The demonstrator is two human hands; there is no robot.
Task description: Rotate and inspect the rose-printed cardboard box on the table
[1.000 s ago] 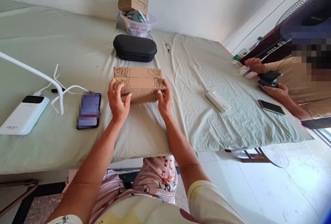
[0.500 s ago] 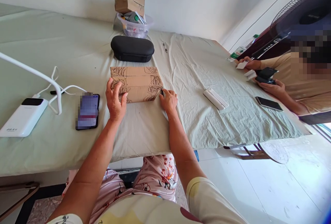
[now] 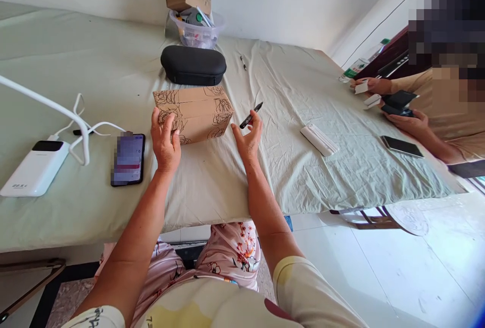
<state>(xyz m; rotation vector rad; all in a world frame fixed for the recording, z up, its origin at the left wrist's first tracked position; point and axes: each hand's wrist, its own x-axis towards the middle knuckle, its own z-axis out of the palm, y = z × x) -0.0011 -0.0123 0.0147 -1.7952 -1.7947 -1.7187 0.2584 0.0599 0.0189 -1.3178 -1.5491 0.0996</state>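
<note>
A brown cardboard box [image 3: 197, 110] covered in black scribbles rests on the green-sheeted table [image 3: 113, 70]. My left hand [image 3: 164, 141] grips the box's near left corner, fingers wrapped against its side. My right hand [image 3: 248, 138] is just right of the box, off its surface, and pinches a black marker pen [image 3: 250, 115] between thumb and fingers, the pen pointing up and to the right.
A black phone [image 3: 128, 159] lies left of my left hand, beside a white power bank [image 3: 36, 168] and white cables. Behind the box sit a black case [image 3: 193, 65] and a plastic tub [image 3: 197, 35] topped by another box. Another person's hands hold things at the right edge.
My right hand left the box's right end, picked the black pen up off the table and lifted it. The box now sits turned slightly, held only by my left hand.
</note>
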